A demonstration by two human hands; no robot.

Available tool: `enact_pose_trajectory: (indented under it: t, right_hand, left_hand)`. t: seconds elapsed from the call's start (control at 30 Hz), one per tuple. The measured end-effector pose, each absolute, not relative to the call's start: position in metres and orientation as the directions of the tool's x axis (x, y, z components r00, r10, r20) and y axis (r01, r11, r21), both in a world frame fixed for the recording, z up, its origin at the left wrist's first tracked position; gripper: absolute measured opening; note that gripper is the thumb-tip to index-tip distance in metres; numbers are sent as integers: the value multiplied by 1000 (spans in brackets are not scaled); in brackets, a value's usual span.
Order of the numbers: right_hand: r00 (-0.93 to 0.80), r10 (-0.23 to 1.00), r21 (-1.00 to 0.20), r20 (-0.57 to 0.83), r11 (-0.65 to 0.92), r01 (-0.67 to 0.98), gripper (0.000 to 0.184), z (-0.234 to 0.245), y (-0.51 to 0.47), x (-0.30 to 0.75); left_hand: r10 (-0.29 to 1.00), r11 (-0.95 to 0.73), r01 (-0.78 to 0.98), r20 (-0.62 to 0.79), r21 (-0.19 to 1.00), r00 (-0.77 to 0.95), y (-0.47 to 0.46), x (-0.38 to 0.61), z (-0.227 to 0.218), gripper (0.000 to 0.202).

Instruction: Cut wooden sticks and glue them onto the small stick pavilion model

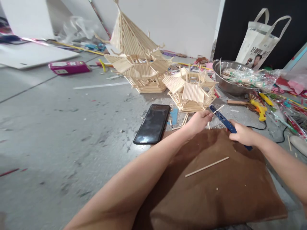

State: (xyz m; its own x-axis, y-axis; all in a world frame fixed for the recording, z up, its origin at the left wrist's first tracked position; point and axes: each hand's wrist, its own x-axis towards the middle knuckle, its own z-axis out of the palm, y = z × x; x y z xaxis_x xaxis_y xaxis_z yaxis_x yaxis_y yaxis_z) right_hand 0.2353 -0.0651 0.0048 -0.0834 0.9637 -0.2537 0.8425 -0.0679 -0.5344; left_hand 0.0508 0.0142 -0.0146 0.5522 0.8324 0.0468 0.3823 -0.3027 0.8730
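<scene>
My left hand (199, 121) pinches a thin wooden stick (219, 109) just in front of the smaller stick model. Closed around a long, flat blue tool that looks like a utility knife (224, 121) is my right hand (242, 133). The tool's far end meets the stick beside my left fingertips; its blade cannot be made out. Another wooden stick (207, 166) lies on the brown sheet (216, 204) below my hands. The smaller stick model (193, 92) has slanted roof panels and upright posts around its open top.
Behind stands a taller pagoda-like stick model (136, 48). A black phone (153, 124) lies left of my hands. To the right are a metal bowl (218, 80) of bagged sticks, a yellow glue gun (259, 108) with a cord, and a white bag (256, 44). A purple packet (69, 67) lies far left.
</scene>
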Motion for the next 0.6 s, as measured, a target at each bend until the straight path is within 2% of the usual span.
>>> enact_pose_trajectory:
  t: [0.1, 0.2, 0.27, 0.37, 0.43, 0.53, 0.6]
  right_hand:
    - [56, 984, -446, -169, -127, 886, 34, 6, -59, 245]
    - [230, 972, -317, -38, -230, 920, 50, -4, -46, 253]
    - [281, 960, -201, 15, -273, 941, 63, -16, -36, 256]
    - [234, 971, -59, 43, -231, 971, 75, -34, -25, 255]
    - [172, 979, -36, 113, -169, 985, 77, -39, -22, 252]
    - [31, 939, -73, 344, -6, 997, 63, -32, -23, 244]
    - [-126, 868, -37, 480, 164, 986, 49, -23, -25, 235]
  left_hand:
    - [862, -275, 412, 32, 869, 507, 17, 46, -14, 27]
    - [869, -367, 442, 131, 819, 478, 20, 44, -18, 26]
    - [855, -425, 459, 179, 781, 487, 20, 44, -20, 25]
    - [836, -476, 524, 180, 706, 518, 17, 43, -21, 26]
    - [833, -498, 594, 159, 632, 529, 14, 42, -20, 31]
    - [848, -500, 707, 118, 500, 516, 10, 42, -16, 37]
    - [859, -492, 758, 95, 429, 504, 8, 42, -15, 41]
